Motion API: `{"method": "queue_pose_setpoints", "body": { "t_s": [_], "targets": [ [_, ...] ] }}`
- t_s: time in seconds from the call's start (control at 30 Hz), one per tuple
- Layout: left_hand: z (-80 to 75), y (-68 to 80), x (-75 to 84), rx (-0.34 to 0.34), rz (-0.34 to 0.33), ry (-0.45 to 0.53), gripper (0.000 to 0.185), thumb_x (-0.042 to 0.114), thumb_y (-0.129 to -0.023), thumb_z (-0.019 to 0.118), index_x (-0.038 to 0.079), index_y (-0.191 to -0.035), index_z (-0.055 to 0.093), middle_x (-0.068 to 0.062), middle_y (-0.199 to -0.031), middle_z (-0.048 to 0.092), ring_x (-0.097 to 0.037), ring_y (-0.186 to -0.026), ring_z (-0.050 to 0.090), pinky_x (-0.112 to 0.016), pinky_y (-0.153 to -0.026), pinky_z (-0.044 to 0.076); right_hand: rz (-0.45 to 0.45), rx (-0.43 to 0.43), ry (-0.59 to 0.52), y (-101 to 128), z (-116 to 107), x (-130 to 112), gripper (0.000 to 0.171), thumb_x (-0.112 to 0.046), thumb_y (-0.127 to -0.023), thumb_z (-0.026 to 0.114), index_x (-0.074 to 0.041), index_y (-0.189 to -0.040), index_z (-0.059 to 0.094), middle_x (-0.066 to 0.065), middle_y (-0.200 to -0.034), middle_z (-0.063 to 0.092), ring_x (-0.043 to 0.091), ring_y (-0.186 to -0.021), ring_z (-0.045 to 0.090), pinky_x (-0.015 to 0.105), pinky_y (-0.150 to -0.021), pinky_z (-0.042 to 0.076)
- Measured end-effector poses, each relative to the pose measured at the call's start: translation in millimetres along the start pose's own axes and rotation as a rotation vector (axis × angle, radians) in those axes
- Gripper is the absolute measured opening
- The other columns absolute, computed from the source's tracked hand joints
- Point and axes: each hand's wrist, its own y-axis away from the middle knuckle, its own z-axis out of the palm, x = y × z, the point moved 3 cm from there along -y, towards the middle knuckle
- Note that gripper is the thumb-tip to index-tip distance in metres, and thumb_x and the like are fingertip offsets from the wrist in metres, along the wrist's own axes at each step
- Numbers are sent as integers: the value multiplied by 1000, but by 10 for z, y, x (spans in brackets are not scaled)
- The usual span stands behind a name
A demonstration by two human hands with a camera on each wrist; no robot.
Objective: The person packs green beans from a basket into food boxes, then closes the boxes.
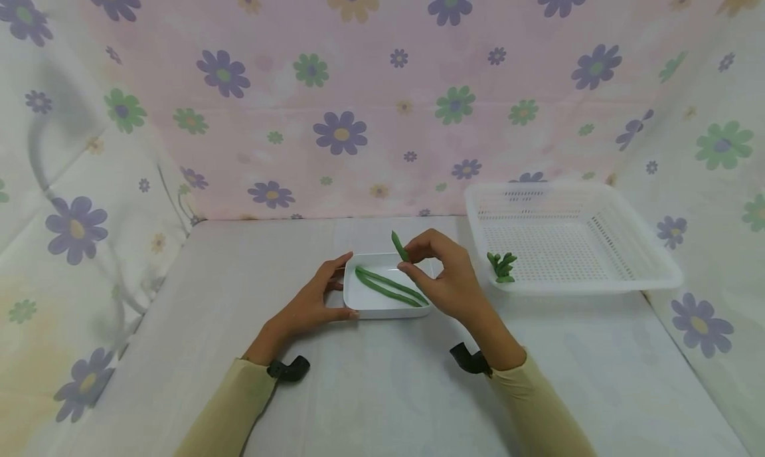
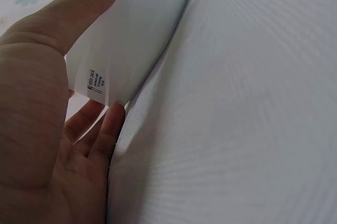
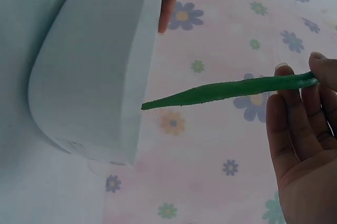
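A small white rectangular dish (image 1: pixel 388 313) stands on the table in the head view. Two long green beans (image 1: pixel 385 289) lie inside it, side by side. My left hand (image 1: pixel 311 303) holds the dish at its left end, thumb at the near corner and fingers along the far side. Above the dish's right part, my right hand (image 1: pixel 451 277) pinches a green bean (image 1: pixel 398 246) by one end between thumb and fingers. In the right wrist view the bean (image 3: pixel 221 91) points away from the fingertips toward the dish's rim (image 3: pixel 143 77).
A white perforated plastic basket (image 1: pixel 588 287) stands at the back right, with a small bunch of short green bean pieces (image 1: pixel 503 268) in its near left corner. Flowered cloth (image 1: pixel 370 105) hangs behind and at both sides. A pale cloth (image 1: pixel 382 390) covers the table.
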Motion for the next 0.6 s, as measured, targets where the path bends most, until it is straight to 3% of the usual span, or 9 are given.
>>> {"method": "queue_pose_setpoints", "body": {
  "t_s": [0.33,0.6],
  "targets": [
    [-10,-1,17,1,16,-3,117,33,-83,95,38,-170,16,-9,-164,35,-22,-148,44,-43,-115,49,17,-43,17,56,180,211,29,-1,-90,84,-5,-115,72,5,-100,70,19,-89,72,40,-81,64],
    [-3,-6,10,-2,13,-1,117,32,-83,95,38,-170,16,-9,-164,35,-21,-148,44,-40,-115,49,131,-106,38,123,290,365,28,-3,-90,85,-8,-114,71,1,-103,70,15,-90,71,43,-81,64]
  ]
}}
